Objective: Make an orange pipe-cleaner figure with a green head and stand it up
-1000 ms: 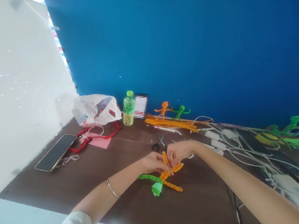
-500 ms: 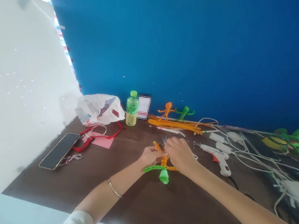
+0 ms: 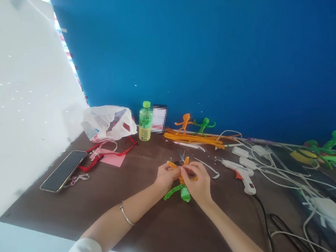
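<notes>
1. Pinching from both sides, the left hand (image 3: 165, 177) and right hand (image 3: 197, 181) press their fingertips onto an orange-and-green fuzzy pipe-cleaner figure (image 3: 185, 194), over the middle of a dark brown tabletop (image 3: 141, 214).
2. Beyond the hands, a clear plastic bottle with a green cap (image 3: 145, 121) stands upright, yellow showing in its lower part.
3. Just left of it slumps a white plastic carrier bag (image 3: 107, 123), something printed showing within; its contents are otherwise hard to tell.
</notes>
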{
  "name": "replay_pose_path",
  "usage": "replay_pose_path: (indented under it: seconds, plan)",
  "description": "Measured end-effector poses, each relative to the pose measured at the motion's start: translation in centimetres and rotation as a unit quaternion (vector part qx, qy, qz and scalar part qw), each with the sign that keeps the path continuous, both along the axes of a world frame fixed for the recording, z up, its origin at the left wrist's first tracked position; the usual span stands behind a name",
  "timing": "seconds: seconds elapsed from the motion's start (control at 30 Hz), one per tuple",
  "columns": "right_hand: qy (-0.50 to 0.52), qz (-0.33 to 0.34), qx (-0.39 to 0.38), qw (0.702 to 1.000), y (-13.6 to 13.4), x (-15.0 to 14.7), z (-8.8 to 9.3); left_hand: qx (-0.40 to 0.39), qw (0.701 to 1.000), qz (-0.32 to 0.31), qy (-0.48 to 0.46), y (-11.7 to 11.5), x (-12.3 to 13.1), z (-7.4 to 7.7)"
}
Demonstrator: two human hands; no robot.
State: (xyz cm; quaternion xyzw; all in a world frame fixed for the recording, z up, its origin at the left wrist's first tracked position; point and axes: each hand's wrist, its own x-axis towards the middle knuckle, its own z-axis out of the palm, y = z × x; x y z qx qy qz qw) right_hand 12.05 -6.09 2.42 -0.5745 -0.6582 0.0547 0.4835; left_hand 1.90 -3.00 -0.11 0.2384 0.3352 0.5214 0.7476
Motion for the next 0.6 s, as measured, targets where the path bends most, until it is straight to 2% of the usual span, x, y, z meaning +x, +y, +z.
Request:
replay_pose_path:
  seconds: [0.17,0.27,0.37,0.5,0.6]
  plan:
    - [0.142,-0.009,-0.097,0.985,0.5,0.0,-0.6,0.041,0.997,0.035,0.051,0.0,0.0,-0.6]
    - [0.239,-0.018,-0.164,0.957,0.7,0.2,-1.3,0.051,0.996,0.039,0.061,0.0,-0.1,-0.4]
    - [0.314,0.019,-0.201,0.928,0.9,0.6,-2.0,0.044,0.996,0.042,0.059,0.0,-0.1,-0.2]
    - [0.322,0.097,-0.222,0.915,1.1,1.3,-2.3,0.041,0.998,0.028,0.034,0.1,-0.1,-0.2]
    - [0.286,0.11,-0.218,0.927,1.2,2.1,-1.8,0.032,0.999,0.016,0.015,0.2,-0.2,-0.4]
